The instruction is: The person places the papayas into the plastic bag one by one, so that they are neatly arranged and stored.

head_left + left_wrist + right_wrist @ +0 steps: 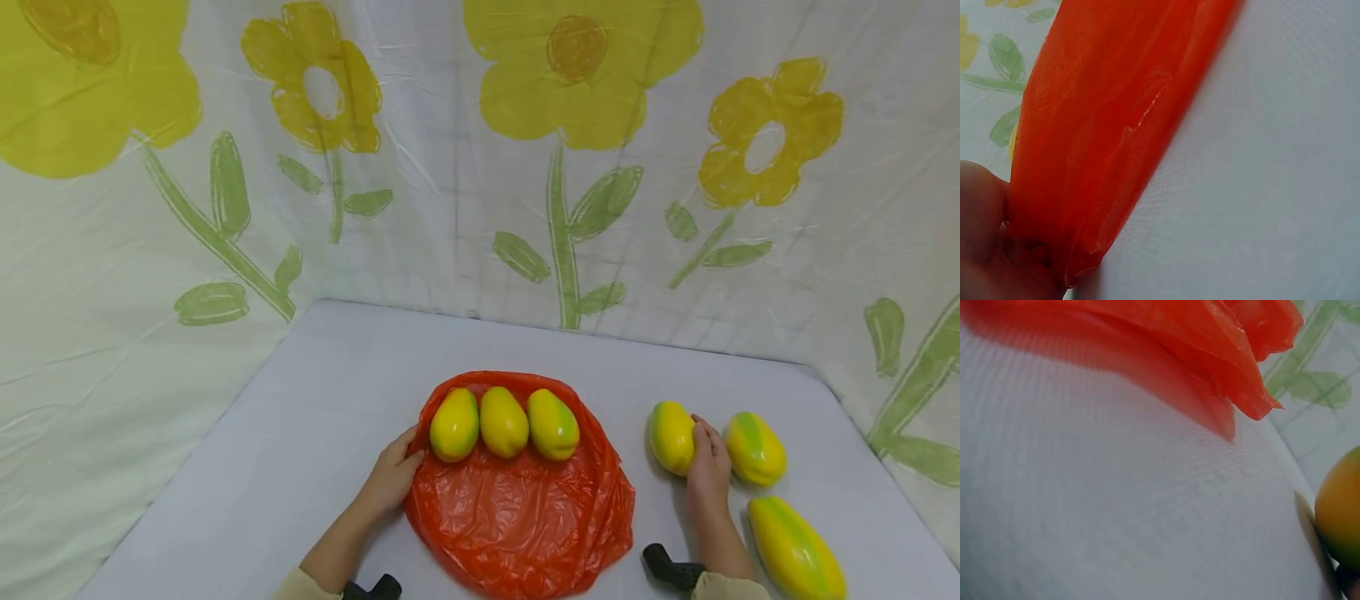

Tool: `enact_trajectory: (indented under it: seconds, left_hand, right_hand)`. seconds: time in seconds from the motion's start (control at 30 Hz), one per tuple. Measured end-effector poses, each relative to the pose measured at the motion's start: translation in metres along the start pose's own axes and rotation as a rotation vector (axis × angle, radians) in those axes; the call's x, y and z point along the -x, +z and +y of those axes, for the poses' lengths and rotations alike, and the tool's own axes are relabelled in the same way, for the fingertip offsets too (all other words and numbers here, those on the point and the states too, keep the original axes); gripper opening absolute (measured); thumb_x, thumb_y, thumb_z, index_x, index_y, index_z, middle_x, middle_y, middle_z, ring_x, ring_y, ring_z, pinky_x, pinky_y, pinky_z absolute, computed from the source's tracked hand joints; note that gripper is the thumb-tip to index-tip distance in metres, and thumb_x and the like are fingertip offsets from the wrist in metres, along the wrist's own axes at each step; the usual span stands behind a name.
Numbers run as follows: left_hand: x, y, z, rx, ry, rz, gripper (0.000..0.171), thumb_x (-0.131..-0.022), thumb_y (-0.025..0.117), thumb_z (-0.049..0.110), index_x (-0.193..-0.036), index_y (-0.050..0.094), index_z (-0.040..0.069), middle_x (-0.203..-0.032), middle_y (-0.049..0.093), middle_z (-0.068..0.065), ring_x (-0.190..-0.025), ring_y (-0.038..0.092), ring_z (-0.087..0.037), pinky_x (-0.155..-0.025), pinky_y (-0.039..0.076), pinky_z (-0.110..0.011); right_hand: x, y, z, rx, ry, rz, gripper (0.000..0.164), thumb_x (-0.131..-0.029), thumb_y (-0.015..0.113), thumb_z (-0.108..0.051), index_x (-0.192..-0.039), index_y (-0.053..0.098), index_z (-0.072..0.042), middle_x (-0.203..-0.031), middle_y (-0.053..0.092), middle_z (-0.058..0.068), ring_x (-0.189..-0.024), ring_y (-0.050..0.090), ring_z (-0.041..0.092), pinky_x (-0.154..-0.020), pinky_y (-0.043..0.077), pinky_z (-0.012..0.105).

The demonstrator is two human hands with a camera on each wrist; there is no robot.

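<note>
A red plastic bag (510, 508) lies spread open on the table, with three yellow-green papayas (504, 422) in a row at its far side. At the bag's left edge, my left hand (393, 472) pinches the rim between thumb and fingers. The left wrist view shows the bag's red side (1104, 125) rising from that grip. To the right of the bag, my right hand (708, 467) grips another papaya (672, 437) from its right side. Part of this papaya (1340, 512) appears at the right edge of the right wrist view, where most of the hand is out of frame.
Two more papayas lie on the white table (360, 350) to the right: one (756, 448) just beyond the right hand, a longer one (797, 550) nearer the front. A curtain (427, 208) printed with yellow flowers hangs behind the table and along its sides.
</note>
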State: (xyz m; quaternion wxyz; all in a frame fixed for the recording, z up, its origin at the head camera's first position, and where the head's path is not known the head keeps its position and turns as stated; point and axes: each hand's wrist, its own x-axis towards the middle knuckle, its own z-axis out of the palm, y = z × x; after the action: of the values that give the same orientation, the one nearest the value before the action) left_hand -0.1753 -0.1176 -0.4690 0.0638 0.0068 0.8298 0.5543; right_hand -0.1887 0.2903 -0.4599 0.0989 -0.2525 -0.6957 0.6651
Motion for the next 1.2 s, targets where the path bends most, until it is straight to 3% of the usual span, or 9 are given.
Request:
enact_trajectory:
  seconds: [0.27, 0.57, 0.67, 0.83, 1.2]
  left_hand:
    - [0.000, 0.000, 0.001, 0.004, 0.011, -0.007, 0.047, -0.095, 0.040, 0.008, -0.142, 0.037, 0.004, -0.143, 0.043, -0.016, -0.133, 0.039, -0.035, -0.102, 0.040, -0.050]
    - [0.001, 0.000, 0.001, 0.001, 0.010, -0.006, 0.047, -0.095, 0.040, 0.008, -0.142, 0.037, 0.004, -0.143, 0.043, -0.016, -0.133, 0.039, -0.035, -0.102, 0.040, -0.050]
    - [0.000, 0.000, 0.000, 0.000, 0.007, -0.003, 0.047, -0.095, 0.040, 0.008, -0.141, 0.037, 0.004, -0.143, 0.043, -0.016, -0.133, 0.040, -0.035, -0.102, 0.040, -0.050]
    - [0.000, 0.000, 0.000, -0.002, 0.002, 0.002, 0.046, -0.095, 0.040, 0.009, -0.141, 0.037, 0.004, -0.142, 0.044, -0.016, -0.132, 0.040, -0.035, -0.102, 0.040, -0.050]
    - [0.000, 0.000, -0.001, -0.002, 0.003, 0.002, 0.047, -0.095, 0.040, 0.008, -0.142, 0.037, 0.005, -0.144, 0.042, -0.015, -0.133, 0.039, -0.034, -0.102, 0.040, -0.049]
  right_hand:
    - [0.001, -0.001, -0.004, -0.007, 0.032, -0.029, 0.064, -0.096, 0.024, -0.055, -0.148, 0.025, -0.017, -0.157, 0.015, -0.004, -0.146, 0.010, 0.018, -0.120, 0.006, 0.040]
    - [0.008, -0.005, -0.014, -0.122, 0.049, -0.054, 0.062, -0.097, 0.024, -0.052, -0.149, 0.023, -0.017, -0.156, 0.016, -0.009, -0.140, 0.018, 0.008, -0.120, 0.011, 0.033]
    - [0.012, -0.004, -0.020, -0.153, 0.042, -0.057, 0.062, -0.096, 0.027, -0.052, -0.148, 0.025, -0.019, -0.153, 0.021, -0.009, -0.130, 0.027, 0.006, -0.112, 0.025, 0.021]
    - [0.023, 0.001, -0.031, -0.210, 0.046, -0.052, 0.058, -0.097, 0.031, -0.049, -0.147, 0.029, -0.019, -0.139, 0.034, -0.013, -0.108, 0.035, 0.001, -0.084, 0.038, 0.010]
    - [0.051, 0.019, -0.042, -0.282, 0.043, -0.110, 0.058, -0.097, 0.030, -0.047, -0.148, 0.025, -0.019, -0.131, 0.037, -0.016, -0.109, 0.038, 0.004, -0.083, 0.043, 0.006]
